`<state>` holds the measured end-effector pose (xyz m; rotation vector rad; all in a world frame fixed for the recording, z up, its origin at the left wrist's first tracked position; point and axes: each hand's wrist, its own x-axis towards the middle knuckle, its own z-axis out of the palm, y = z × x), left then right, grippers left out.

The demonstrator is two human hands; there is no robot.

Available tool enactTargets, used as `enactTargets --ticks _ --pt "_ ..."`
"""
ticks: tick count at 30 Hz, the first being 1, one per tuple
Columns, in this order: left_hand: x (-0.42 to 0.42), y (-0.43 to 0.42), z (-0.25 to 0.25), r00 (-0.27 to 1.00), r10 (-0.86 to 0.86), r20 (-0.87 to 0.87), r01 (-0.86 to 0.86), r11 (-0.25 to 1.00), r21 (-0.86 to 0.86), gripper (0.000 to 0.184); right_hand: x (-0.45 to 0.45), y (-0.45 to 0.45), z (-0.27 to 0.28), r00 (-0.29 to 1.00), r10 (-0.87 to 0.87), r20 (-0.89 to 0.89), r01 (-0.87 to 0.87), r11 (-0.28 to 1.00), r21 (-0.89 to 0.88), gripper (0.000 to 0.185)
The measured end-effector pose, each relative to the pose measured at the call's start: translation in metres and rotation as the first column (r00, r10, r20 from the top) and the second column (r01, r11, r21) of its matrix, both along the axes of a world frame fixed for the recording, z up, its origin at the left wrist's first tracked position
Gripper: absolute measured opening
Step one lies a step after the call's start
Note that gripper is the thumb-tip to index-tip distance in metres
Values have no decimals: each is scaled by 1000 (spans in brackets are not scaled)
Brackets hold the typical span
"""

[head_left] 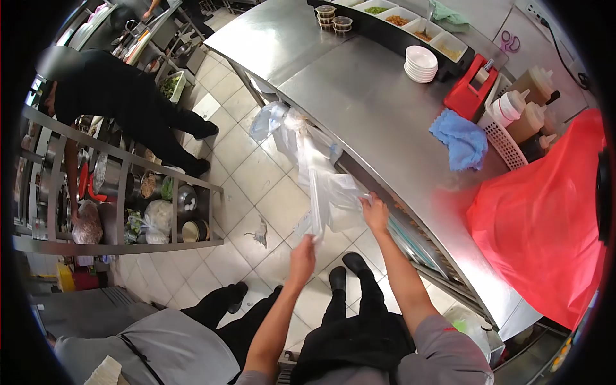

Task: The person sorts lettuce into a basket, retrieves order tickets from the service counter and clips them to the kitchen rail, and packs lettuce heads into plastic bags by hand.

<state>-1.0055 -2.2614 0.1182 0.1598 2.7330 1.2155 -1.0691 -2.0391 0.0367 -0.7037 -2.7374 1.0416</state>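
Clear plastic bags (321,186) hang in a bunch beside the edge of the steel counter (359,96), over the tiled floor. My left hand (302,258) is closed on the lower left end of the plastic. Higher and to the right, my right hand (374,213) pinches the right side of the same plastic, close to the counter's front edge. The plastic is stretched between both hands and the bunch above them. My fingertips are partly hidden in its folds.
On the counter are a blue cloth (459,140), white plates (421,64), a red dispenser (470,88), a bottle basket (504,135) and a red bag (539,218). A co-worker (154,346) stands close at the left; another person (128,96) bends by the shelves (122,247).
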Motion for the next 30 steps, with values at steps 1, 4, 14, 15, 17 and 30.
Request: enactTargets --ticks 1,4,14,15,17,30 --pt "11 6 -1 993 -74 95 76 997 -19 22 3 -1 0 997 21 72 -22 1000 22 35" --pt "97 17 -46 898 -436 49 433 899 72 21 17 1 -6 989 69 130 -82 992 94 37" --pt "189 40 -19 728 -580 364 490 813 316 19 194 -14 -1 741 490 458 305 363 -881 47" --pt "185 47 -15 669 -629 396 537 778 327 19 207 -15 1 724 504 471 188 513 -838 40" --pt "178 59 -8 530 -718 452 636 689 347 21 233 -9 -1 906 242 348 216 443 -870 35" --pt "203 263 88 356 -932 -64 899 323 297 46 509 165 210 924 -174 340 325 824 -465 52"
